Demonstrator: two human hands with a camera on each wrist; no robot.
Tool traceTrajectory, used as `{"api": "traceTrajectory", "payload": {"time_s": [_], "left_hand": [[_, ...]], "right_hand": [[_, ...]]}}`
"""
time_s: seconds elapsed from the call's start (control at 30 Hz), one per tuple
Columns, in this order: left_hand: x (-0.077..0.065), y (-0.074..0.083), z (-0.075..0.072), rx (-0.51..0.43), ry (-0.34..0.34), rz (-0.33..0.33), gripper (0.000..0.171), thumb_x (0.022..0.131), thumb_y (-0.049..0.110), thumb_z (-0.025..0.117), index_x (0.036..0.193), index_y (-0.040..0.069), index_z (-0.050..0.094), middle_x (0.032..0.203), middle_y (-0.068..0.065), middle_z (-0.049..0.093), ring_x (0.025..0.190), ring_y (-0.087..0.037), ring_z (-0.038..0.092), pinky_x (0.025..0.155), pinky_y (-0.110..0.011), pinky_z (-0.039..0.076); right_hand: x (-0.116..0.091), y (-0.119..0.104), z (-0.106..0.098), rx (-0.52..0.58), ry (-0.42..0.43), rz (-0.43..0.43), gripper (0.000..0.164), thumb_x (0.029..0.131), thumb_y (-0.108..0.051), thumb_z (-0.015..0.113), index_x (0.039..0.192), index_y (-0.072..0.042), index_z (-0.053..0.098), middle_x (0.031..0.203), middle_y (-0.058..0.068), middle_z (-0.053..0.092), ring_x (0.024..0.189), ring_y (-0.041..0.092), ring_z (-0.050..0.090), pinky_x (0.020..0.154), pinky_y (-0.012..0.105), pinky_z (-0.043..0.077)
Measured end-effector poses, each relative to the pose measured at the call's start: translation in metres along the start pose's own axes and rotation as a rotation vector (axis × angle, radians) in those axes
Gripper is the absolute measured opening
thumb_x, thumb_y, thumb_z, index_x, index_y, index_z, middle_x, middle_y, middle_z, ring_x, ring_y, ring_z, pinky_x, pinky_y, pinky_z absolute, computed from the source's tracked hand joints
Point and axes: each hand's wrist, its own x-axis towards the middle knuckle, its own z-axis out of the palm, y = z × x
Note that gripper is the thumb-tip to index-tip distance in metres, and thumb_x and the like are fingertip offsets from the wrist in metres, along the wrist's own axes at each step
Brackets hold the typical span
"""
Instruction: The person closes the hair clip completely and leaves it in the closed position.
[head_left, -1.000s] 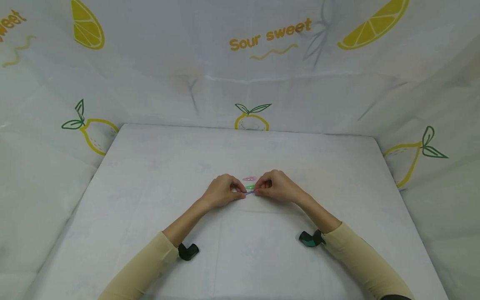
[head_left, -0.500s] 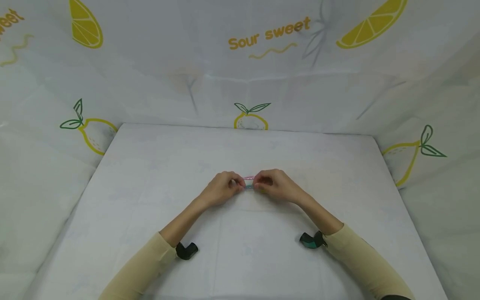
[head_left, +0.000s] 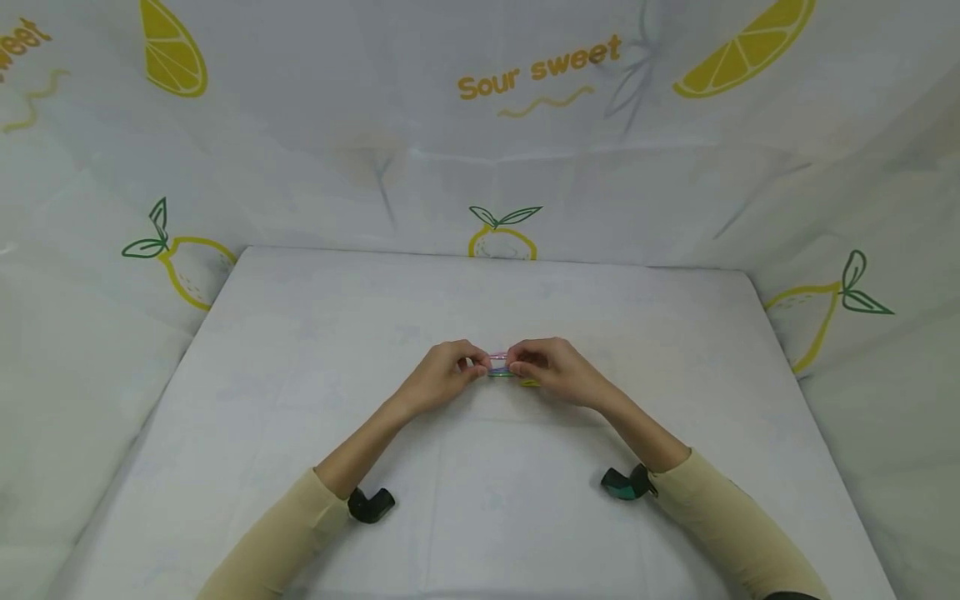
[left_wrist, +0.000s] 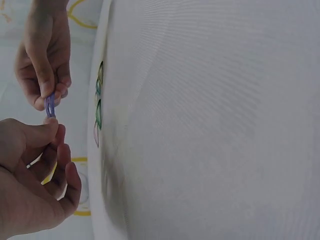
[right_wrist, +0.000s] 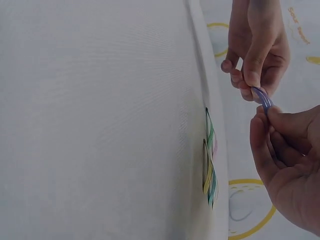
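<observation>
A purple snap hair clip (left_wrist: 49,106) is held up between the two hands, off the tabletop. My left hand (head_left: 444,377) pinches one end of it between thumb and index finger, its other fingers loosely bent. At the opposite end, my right hand (head_left: 561,372) pinches the clip with thumb and fingertips. The fingertips cover both ends of the clip; its middle shows slightly bowed in the right wrist view. Below the hands lie a green hair clip (right_wrist: 210,132), a yellow one (right_wrist: 206,172), a teal one (right_wrist: 214,186) and a pink one (left_wrist: 96,135).
The clips lie on a white-covered table (head_left: 480,500). A white curtain (head_left: 337,167) with lemon prints rises behind it and along both sides. Dark curved devices (head_left: 371,505) sit at the wrists, by the beige sleeves (head_left: 288,533).
Both hands have shifted slightly away from the body and upward in the head view, carrying the purple hair clip. The yellow clip now shows under the right hand.
</observation>
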Motion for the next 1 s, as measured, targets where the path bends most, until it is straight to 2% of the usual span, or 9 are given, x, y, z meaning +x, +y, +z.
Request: {"api": "traceTrajectory", "payload": {"time_s": [0.4, 0.57, 0.73, 1.0], "left_hand": [[-0.0018, -0.0036, 0.0026, -0.064, 0.036, 0.006, 0.009, 0.101, 0.008, 0.075, 0.106, 0.004, 0.081, 0.109, -0.011, 0.082, 0.084, -0.012, 0.064, 0.075, -0.021, 0.049], [-0.0023, -0.005, 0.004, -0.072, 0.061, 0.015, 0.008, 0.101, 0.01, 0.076, 0.105, 0.007, 0.081, 0.108, -0.009, 0.082, 0.084, -0.012, 0.064, 0.071, -0.022, 0.049], [-0.002, -0.0053, 0.0051, -0.089, 0.089, 0.025, 0.007, 0.101, 0.013, 0.077, 0.105, 0.009, 0.081, 0.107, -0.007, 0.081, 0.086, -0.013, 0.064, 0.073, -0.023, 0.053], [-0.0023, -0.0022, 0.0045, -0.093, 0.132, 0.059, 0.008, 0.098, 0.011, 0.078, 0.104, 0.011, 0.082, 0.104, -0.005, 0.082, 0.089, -0.015, 0.067, 0.076, -0.024, 0.054]], "right_hand": [[-0.0009, 0.0012, -0.0005, 0.022, 0.015, 0.004, 0.012, 0.105, -0.008, 0.071, 0.11, 0.0, 0.076, 0.106, 0.014, 0.077, 0.09, 0.016, 0.067, 0.08, 0.02, 0.056], [-0.0007, 0.0037, -0.0005, 0.003, 0.036, -0.004, 0.012, 0.105, -0.01, 0.072, 0.11, -0.001, 0.077, 0.106, 0.013, 0.078, 0.091, 0.015, 0.068, 0.083, 0.02, 0.056], [-0.0014, 0.0026, -0.002, 0.009, 0.054, 0.002, 0.011, 0.105, -0.01, 0.071, 0.11, -0.003, 0.077, 0.104, 0.011, 0.078, 0.092, 0.017, 0.068, 0.084, 0.021, 0.056], [-0.0013, 0.0019, -0.0019, 0.081, 0.062, 0.026, 0.007, 0.105, -0.009, 0.07, 0.108, -0.004, 0.075, 0.099, 0.012, 0.077, 0.089, 0.019, 0.07, 0.081, 0.021, 0.057]]}}
